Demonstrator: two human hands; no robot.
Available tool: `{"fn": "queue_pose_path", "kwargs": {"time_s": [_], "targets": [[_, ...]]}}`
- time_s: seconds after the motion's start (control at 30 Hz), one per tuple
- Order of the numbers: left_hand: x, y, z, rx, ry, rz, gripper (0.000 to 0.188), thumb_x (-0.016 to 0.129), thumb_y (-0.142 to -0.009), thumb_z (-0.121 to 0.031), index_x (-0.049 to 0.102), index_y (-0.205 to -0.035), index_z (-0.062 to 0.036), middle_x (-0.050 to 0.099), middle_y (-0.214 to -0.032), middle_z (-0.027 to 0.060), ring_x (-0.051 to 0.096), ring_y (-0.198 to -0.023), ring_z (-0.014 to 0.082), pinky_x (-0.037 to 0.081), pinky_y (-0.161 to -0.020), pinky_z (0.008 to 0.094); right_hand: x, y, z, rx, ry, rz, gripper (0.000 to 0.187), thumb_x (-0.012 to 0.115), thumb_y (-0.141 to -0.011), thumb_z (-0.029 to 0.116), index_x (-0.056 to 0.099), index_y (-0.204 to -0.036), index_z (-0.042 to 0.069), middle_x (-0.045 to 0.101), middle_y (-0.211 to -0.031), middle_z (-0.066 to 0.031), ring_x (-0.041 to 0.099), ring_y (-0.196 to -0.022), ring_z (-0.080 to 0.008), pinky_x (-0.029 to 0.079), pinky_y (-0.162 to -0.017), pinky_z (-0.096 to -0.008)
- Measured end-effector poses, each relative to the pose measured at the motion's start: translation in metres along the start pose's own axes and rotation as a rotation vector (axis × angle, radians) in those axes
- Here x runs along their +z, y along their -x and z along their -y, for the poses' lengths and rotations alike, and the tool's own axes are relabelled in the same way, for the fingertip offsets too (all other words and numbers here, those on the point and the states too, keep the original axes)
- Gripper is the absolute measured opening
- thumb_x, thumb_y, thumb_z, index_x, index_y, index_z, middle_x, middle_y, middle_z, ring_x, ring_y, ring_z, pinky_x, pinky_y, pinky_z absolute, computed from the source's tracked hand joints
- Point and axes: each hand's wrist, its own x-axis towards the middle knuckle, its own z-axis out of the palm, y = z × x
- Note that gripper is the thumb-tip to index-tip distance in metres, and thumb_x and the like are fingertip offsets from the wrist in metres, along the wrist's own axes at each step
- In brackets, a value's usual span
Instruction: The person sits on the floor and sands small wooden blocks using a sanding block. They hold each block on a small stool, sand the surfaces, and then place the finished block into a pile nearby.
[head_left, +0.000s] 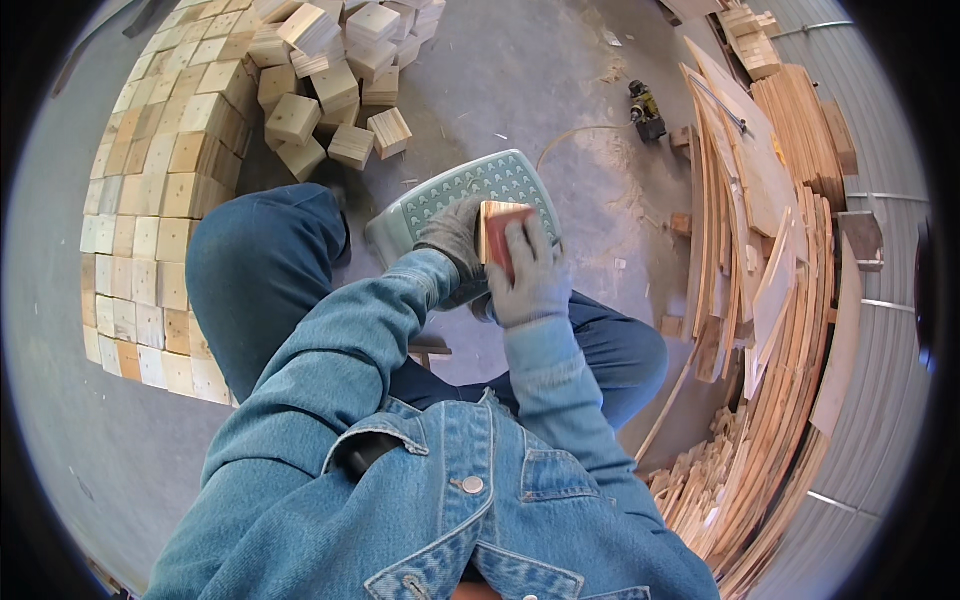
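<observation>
Gloved left hand (449,238) is gripping a wood block (484,232) at its 9 o'clock side. Gloved right hand (532,275) is holding a red pad (501,242) against the block, fingers closing over it. Block is showing over a green stool (490,178); contact between them: cannot tell. From the hands, stacked blocks (150,235) are standing at 9 o'clock, loose blocks (335,88) lying at 11, a drill (648,112) resting at 2, boards (740,235) lying at 3.

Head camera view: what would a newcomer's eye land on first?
Probably the reddish pad near the middle, held by the gloved right hand against a wooden block in the gloved left hand. Next come the neat stack of blocks at left and the boards at right.
</observation>
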Motion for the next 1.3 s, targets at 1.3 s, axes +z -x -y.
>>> {"fn": "queue_pose_path", "kwargs": {"time_s": [1.3], "targets": [[0.005,-0.002,-0.004,-0.032,0.063,0.022,0.095,0.091,-0.066,-0.048,0.052,-0.147,-0.015,0.059,-0.142,0.0205,0.055,-0.136,0.0401,0.042,-0.12,0.0463,0.011,-0.079,-0.007,0.125,-0.05,0.023,0.067,0.081,-0.082,0.031,0.067,-0.145,0.014,0.057,-0.155,-0.0179,0.059,-0.135,-0.0411,0.05,-0.11,-0.0509]]}}
